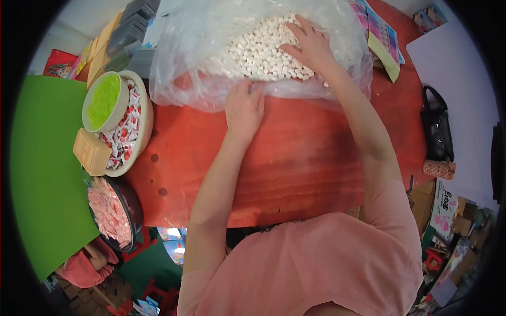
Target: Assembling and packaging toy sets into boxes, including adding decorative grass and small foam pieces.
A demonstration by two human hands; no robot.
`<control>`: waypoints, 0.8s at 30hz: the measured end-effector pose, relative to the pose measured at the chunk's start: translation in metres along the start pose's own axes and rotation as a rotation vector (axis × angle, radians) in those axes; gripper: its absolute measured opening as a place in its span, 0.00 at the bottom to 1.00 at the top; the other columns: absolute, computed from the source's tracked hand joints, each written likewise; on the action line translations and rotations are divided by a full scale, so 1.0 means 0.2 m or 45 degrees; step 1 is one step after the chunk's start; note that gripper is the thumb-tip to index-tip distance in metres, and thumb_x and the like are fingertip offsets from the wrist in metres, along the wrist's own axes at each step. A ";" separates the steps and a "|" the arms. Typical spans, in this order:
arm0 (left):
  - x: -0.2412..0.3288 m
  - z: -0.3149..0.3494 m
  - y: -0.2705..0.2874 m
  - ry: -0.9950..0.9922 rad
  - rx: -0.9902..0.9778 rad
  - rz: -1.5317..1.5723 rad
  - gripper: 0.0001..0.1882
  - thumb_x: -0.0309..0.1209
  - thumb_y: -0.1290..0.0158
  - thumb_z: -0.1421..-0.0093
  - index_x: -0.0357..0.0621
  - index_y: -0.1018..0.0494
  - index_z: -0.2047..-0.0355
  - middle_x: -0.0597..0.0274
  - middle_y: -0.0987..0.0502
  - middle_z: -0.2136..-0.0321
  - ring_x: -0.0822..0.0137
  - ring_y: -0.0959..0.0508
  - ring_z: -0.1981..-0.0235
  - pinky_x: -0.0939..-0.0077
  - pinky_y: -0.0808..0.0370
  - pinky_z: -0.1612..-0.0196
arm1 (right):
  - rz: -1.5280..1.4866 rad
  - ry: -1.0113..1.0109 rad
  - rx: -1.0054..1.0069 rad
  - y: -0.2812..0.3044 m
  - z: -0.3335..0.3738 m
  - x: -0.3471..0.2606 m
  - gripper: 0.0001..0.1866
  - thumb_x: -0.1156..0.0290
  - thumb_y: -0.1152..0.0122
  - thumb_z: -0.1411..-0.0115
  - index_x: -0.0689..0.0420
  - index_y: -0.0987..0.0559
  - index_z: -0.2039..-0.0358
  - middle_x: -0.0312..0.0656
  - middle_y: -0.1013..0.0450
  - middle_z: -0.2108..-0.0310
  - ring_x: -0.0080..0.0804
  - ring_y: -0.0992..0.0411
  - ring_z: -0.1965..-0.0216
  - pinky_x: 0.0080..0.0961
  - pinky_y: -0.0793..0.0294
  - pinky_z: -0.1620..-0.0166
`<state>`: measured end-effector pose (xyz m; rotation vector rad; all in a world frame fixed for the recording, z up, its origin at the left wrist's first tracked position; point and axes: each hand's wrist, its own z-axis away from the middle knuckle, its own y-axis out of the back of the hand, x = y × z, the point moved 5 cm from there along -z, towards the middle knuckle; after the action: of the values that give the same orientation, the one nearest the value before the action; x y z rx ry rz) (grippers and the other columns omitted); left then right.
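A large clear plastic bag (184, 87) lies spread on the red table, with a heap of small white chunky pieces (263, 50) in it. At the bag's near edge is my left hand (245, 108), its fingers bent over the plastic and the thumb close beside them, gripping the film. Farther off and to the right, my right hand (312, 48) rests on the right side of the heap. Its fingers are spread and touch the white pieces, with nothing held in them.
On the left stand a bowl of green stuff (104, 101) in a pale basin (146, 126) of small wrapped packets, a wooden box (90, 151) and a black tub (136, 203) of pink packets. Printed sheets (382, 39) and a black handbag (437, 124) lie right. Another person's arm shows lower left.
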<state>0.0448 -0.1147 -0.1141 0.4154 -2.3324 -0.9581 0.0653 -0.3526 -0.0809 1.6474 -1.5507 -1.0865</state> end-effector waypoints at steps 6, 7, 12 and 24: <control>-0.06 -0.07 -0.08 0.004 -0.061 -0.153 0.09 0.30 0.40 0.44 0.48 0.18 0.62 0.56 0.27 0.65 0.53 0.24 0.60 0.56 0.25 0.60 | -0.123 0.219 0.101 0.09 0.29 -0.26 0.20 0.59 0.34 0.39 0.51 0.20 0.47 0.45 0.30 0.44 0.47 0.32 0.43 0.47 0.37 0.42; -0.05 -0.08 -0.08 0.007 -0.058 -0.176 0.10 0.30 0.41 0.43 0.49 0.18 0.61 0.56 0.26 0.64 0.53 0.24 0.59 0.56 0.25 0.59 | -0.133 0.250 -0.022 0.10 0.36 -0.30 0.19 0.63 0.33 0.39 0.52 0.20 0.48 0.44 0.28 0.49 0.45 0.31 0.47 0.45 0.35 0.44; -0.03 -0.01 0.00 -0.051 0.000 -0.074 0.11 0.30 0.42 0.44 0.49 0.18 0.60 0.56 0.24 0.60 0.54 0.25 0.56 0.58 0.25 0.55 | -0.052 0.264 -0.136 0.15 0.60 -0.36 0.11 0.70 0.36 0.39 0.54 0.19 0.55 0.41 0.27 0.61 0.43 0.29 0.55 0.39 0.30 0.49; -0.03 0.15 0.22 0.023 -0.132 0.079 0.14 0.22 0.41 0.45 0.44 0.23 0.57 0.52 0.23 0.61 0.47 0.21 0.62 0.55 0.23 0.60 | -0.285 0.214 -0.337 0.14 0.57 -0.30 0.18 0.71 0.35 0.39 0.57 0.26 0.50 0.48 0.31 0.50 0.49 0.30 0.48 0.41 0.26 0.47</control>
<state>0.0279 -0.0653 -0.1014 0.3072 -2.2541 -1.0360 -0.0476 -0.2862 -0.1012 1.7055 -1.0850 -1.1778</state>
